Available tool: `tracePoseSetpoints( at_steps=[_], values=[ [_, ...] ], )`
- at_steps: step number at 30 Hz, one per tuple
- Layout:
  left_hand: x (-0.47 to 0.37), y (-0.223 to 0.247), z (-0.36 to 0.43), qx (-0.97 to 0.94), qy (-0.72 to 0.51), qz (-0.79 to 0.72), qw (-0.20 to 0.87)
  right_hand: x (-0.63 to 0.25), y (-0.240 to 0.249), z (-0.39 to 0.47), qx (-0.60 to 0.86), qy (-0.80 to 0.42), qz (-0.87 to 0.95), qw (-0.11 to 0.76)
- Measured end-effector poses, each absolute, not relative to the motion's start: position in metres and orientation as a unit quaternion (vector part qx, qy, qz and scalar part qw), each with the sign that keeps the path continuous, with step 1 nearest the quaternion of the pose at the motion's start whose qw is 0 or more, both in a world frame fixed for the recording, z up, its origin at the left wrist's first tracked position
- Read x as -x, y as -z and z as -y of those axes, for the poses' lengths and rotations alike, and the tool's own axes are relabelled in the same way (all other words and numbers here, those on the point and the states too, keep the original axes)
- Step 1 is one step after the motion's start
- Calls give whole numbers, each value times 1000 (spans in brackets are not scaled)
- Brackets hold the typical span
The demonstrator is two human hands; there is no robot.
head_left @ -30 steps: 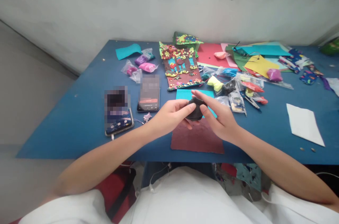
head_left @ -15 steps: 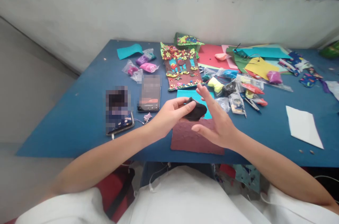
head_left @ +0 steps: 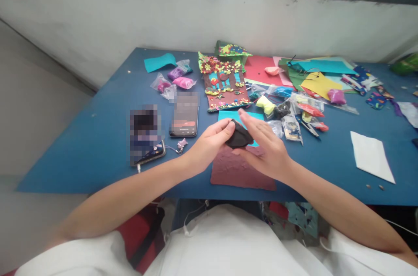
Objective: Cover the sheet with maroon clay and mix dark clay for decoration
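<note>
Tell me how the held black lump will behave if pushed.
The black lump probably yields under pressure: its outline looks uneven and creased. Lopsided rather than round, it seems unlikely to roll freely. Its matte surface suggests little slipperiness.

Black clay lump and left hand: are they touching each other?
Touching. The head view shows the left hand pinching the black clay lump, thumb against its edge.

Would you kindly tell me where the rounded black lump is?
In the head view, the rounded black lump is central, between the left hand and right hand, pictured just above the flat maroon sheet.
</note>
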State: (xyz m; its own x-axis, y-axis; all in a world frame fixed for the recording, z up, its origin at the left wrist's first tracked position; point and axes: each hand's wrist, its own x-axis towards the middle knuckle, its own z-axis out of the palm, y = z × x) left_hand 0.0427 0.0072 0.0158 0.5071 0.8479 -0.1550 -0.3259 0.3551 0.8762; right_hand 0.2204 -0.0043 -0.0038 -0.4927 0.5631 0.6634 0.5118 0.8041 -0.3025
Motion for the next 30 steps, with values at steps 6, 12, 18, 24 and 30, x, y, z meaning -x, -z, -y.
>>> tracePoseSetpoints(
  at_steps=[6,12,18,24,30],
  values=[
    [-45,-13,-6,-437,-370,-323,754,-222,6,2,325,-68,865,376],
    [-44,-13,-6,-438,-363,-326,755,-221,10,0,320,-101,870,361],
    [-44,-12,-5,-484,-357,-334,726,-220,13,0,317,-129,860,379],
    [-37,-14,-6,-692,-351,-308,551,-226,11,-2,363,-82,831,413],
    [-37,-15,-3,-756,-267,-306,513,-224,11,1,320,-69,855,401]
  ],
)
